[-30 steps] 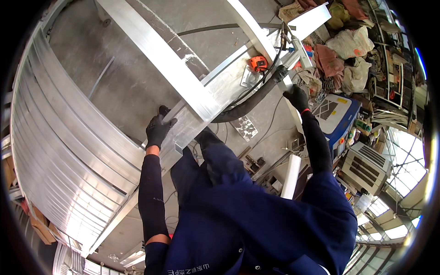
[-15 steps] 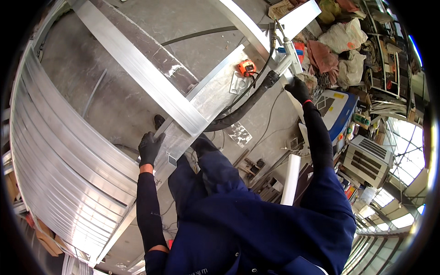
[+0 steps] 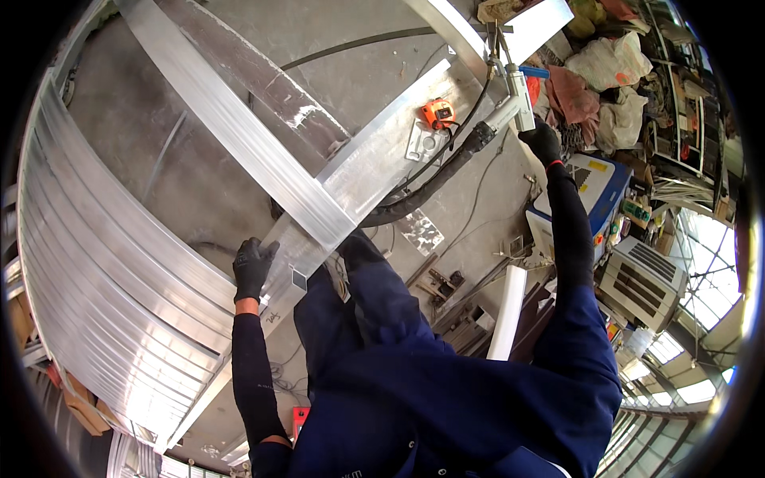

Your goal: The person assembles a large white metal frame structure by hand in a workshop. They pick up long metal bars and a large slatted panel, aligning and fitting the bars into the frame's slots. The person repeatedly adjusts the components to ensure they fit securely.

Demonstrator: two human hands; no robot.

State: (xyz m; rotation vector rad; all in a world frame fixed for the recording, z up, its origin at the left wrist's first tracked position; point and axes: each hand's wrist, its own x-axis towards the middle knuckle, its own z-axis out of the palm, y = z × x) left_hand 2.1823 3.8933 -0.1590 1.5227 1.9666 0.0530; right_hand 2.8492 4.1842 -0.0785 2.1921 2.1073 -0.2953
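Right hand (image 3: 543,143); one torch (image 3: 520,102) alongside

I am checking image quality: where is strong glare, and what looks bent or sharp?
Head view: strong glare on the slatted metal panel, lower left; head view: windows at right washed out; head view: the panel's bars bow near the rim; head view: the grey tool beside the right hand looks fairly sharp.

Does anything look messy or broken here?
The sacks at the upper right look messy, lying rumpled in a heap. The flat plate near the person's legs looks odd too: blotchy white and dark, perhaps worn paint. Nothing looks plainly broken.
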